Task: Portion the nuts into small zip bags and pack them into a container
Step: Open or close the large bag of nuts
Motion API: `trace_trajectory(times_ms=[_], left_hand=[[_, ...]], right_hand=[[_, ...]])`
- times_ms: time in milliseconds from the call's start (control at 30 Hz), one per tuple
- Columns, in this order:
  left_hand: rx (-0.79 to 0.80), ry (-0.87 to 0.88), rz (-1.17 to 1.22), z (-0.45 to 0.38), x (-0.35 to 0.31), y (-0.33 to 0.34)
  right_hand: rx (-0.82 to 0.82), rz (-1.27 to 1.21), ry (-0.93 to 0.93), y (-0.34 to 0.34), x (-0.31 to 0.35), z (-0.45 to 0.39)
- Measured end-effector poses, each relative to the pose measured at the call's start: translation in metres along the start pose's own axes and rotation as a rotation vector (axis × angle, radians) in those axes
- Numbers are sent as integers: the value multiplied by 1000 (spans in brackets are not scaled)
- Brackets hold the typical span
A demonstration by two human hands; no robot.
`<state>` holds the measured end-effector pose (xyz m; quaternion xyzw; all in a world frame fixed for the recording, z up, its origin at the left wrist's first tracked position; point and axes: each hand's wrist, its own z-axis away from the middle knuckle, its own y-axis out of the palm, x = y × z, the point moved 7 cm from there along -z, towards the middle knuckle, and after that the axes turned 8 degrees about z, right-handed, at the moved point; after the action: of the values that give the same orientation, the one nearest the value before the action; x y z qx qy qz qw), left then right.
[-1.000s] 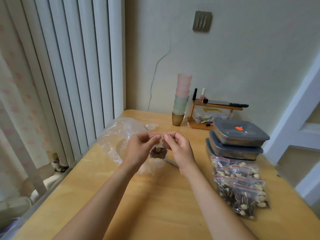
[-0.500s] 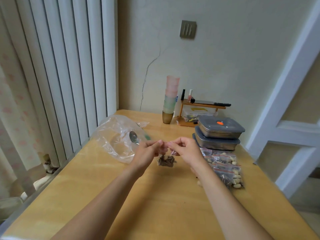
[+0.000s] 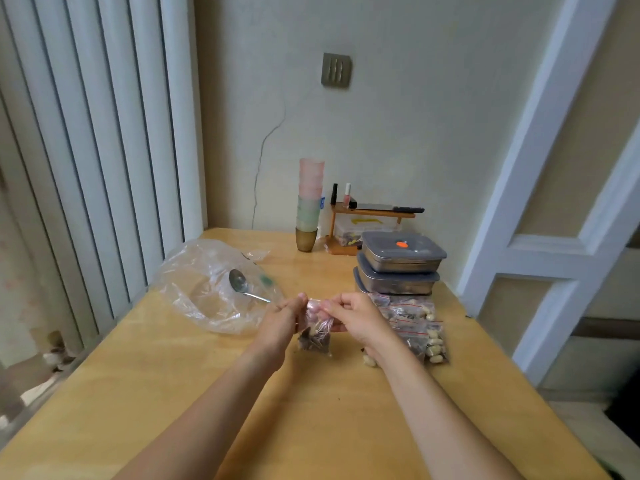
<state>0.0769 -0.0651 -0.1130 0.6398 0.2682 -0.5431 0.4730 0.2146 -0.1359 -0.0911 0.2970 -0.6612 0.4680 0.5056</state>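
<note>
Fingers (image 3: 304,301) hide zip bag's (image 3: 317,337) top edge.

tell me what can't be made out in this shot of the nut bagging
Head view only:
- Zip seal of the small bag: covered by the grip of the left hand and right hand, so sealed or not is unclear.
- Contents of the two stacked metal containers: hidden by their lids.
- Count of filled bags: they overlap, and the right forearm covers part of the pile.
- Spoon handle end: behind the left hand.
</note>
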Motion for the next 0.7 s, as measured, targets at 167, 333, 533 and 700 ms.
trace_trajectory(times_ms=[167,333,533,700], left_hand=[[-46,-12,-31,-7,8,1],[88,7,-80,-8,10,13],[211,39,-45,-8,6,29],[254,21,56,8,21,60]], right_hand=[[-2,-7,22,1,0,-5],[-78,57,40,-20,-4,-8],[-10,75,-21,-42,6,6],[-129,112,-60,-64,-2,28]])
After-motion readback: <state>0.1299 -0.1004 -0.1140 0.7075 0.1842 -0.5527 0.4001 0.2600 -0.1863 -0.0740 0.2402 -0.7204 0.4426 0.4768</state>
